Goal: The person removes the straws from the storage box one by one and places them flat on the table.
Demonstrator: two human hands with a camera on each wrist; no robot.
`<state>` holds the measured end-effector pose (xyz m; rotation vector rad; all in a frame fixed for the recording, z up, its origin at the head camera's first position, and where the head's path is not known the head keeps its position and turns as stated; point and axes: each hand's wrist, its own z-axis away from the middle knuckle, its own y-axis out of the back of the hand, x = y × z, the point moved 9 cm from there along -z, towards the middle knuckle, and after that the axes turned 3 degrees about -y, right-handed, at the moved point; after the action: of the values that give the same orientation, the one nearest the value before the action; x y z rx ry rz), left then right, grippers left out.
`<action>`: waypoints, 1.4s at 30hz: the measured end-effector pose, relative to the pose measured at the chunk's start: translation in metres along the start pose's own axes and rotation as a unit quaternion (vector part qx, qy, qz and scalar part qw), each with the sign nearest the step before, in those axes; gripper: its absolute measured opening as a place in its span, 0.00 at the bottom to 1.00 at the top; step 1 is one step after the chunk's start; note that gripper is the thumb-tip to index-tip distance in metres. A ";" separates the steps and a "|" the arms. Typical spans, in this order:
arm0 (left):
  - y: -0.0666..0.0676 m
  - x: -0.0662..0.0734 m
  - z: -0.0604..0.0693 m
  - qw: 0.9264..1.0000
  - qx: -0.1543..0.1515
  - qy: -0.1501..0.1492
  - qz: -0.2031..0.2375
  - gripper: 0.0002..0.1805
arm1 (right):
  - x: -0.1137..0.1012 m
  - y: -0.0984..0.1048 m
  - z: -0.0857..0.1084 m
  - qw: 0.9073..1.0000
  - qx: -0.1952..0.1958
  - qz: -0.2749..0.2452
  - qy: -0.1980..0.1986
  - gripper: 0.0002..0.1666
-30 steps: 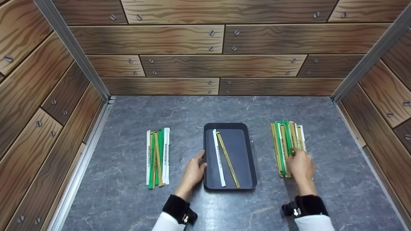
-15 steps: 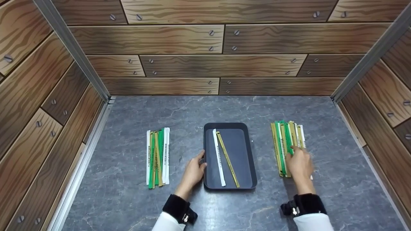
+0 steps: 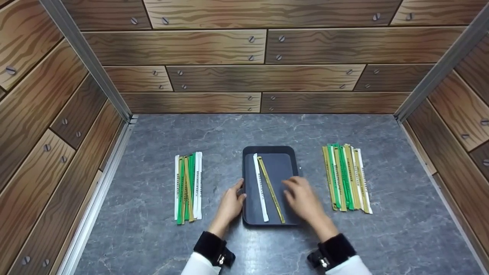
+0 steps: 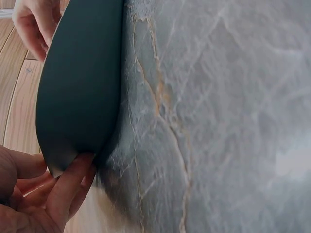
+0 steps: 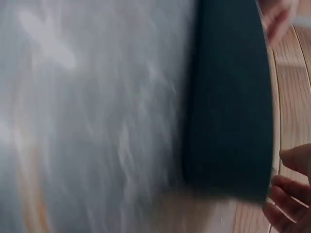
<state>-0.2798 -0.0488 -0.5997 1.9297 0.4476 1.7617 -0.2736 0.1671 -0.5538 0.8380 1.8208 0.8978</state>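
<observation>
A dark grey rectangular tray (image 3: 246,219) lies mid-table, with a white wrapped straw (image 3: 261,191) and a gold wrapped straw (image 3: 272,193) inside it. At the tray's left edge my left hand (image 3: 229,206) rests with thumb and forefinger touching the outer side. That contact also shows in the left wrist view, where the fingers (image 4: 73,187) meet the tray's dark wall (image 4: 82,82). Over the tray's right side is my right hand (image 3: 305,200), its fingers loosely bent. Nothing shows between those fingers (image 5: 290,194) in the right wrist view, which is blurred.
To the left lies a bundle of green, gold and white wrapped straws (image 3: 188,187). Another mixed bundle of wrapped straws (image 3: 347,179) lies to the right. Wood-patterned walls (image 3: 259,78) enclose the grey marbled table (image 3: 214,133) at the back and sides.
My right hand has left the right-hand straw bundle and moved leftward to the tray. A green straw in that bundle has shifted slightly nearer. My left hand has stayed at the tray's edge.
</observation>
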 end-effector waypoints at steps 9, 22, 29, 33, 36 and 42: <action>0.002 0.003 0.000 1.000 0.008 -0.021 -0.010 0.29 | -0.025 -0.032 0.001 0.997 -0.052 0.041 0.034 0.22; 0.001 0.004 0.001 0.999 0.008 -0.031 -0.014 0.29 | -0.019 -0.048 0.000 0.995 -0.086 0.047 -0.025 0.26; 0.002 0.004 0.000 0.999 0.011 -0.034 -0.016 0.28 | -0.018 -0.045 -0.001 0.996 -0.075 0.040 -0.032 0.24; 0.002 0.004 0.000 0.999 0.010 -0.030 -0.011 0.28 | -0.016 -0.041 -0.002 0.997 -0.057 0.034 -0.032 0.22; 0.002 0.004 0.000 1.000 0.009 -0.025 -0.008 0.29 | -0.013 -0.040 -0.003 0.997 -0.056 0.025 -0.039 0.22; 0.002 0.003 0.001 1.000 0.006 -0.022 -0.010 0.29 | -0.007 -0.030 -0.006 0.995 -0.069 0.006 -0.071 0.15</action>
<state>-0.2784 -0.0488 -0.5959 1.9623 0.4608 1.7039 -0.2813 0.1445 -0.5743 0.8053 1.6130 0.9364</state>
